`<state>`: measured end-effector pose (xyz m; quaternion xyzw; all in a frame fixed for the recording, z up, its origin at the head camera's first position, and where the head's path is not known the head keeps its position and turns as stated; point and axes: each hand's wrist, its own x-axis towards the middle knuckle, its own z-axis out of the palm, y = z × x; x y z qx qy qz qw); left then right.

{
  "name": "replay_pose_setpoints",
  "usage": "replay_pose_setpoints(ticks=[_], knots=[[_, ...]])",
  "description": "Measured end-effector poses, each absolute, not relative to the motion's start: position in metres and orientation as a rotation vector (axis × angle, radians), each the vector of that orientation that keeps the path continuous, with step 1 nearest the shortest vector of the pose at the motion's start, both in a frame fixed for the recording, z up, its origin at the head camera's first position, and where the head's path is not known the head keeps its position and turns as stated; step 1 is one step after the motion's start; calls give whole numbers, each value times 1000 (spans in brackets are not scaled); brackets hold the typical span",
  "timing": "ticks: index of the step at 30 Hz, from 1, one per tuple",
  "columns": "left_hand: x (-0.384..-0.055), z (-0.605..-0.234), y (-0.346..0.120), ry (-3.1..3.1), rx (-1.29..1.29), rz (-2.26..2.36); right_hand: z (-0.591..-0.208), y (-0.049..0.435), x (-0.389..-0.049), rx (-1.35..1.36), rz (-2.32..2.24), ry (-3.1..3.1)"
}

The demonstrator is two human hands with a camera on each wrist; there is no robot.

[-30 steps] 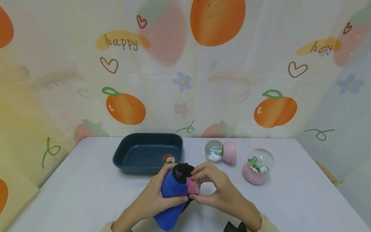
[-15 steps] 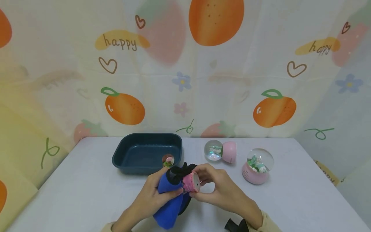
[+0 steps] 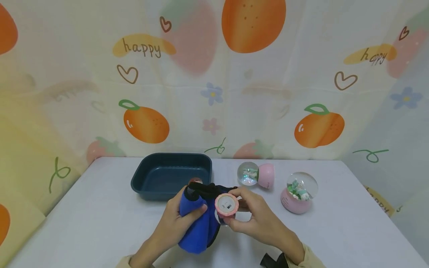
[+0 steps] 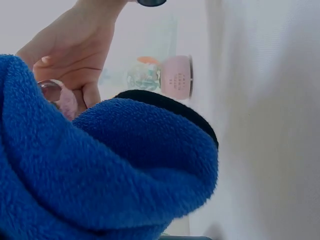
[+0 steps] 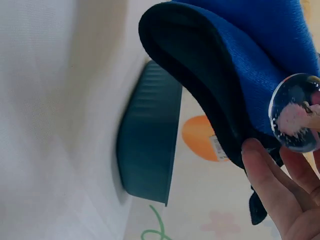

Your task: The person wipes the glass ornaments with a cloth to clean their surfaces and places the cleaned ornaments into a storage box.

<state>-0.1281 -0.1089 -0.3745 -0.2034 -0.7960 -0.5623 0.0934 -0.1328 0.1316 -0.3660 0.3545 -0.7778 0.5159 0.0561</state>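
Note:
In the head view my left hand (image 3: pixel 175 217) grips a folded blue fleece cloth (image 3: pixel 194 232) with black trim. Its thumb lies across the near side of the fleece. Right beside the cloth, my right hand (image 3: pixel 259 216) holds a small snow globe (image 3: pixel 226 204) by its pink scalloped base, and the pale underside faces the head camera. The right wrist view shows the clear dome (image 5: pixel 295 112) with pink bits inside, against the blue fleece (image 5: pixel 265 60). Most of the globe is hidden behind the cloth in the left wrist view, with part of its pink base (image 4: pixel 66 101) showing.
A dark teal tray (image 3: pixel 137 182) stands at the back, with a small brown-topped item (image 3: pixel 195 180) at its near right corner, partly covered. One pink-based snow globe (image 3: pixel 266 176) lies sideways; another (image 3: pixel 295 201) leans nearby. A black object (image 3: pixel 274 260) is by the right forearm.
The small globe has turned in my right hand, so its underside now faces the head camera. My left hand and the cloth have shifted slightly left, and more folded cloth shows.

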Motion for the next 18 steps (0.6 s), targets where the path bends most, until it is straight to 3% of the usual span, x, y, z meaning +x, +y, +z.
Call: replay_pose_setpoints(ticks=[9,18], knots=[[-125,-372,-112,-2372,-614,-1804,-368,131,-134,1136,1454,-2321],[-123,-376,-110,-2518,-864,-1860,-370,129,-134,1163,1156,-2262]])
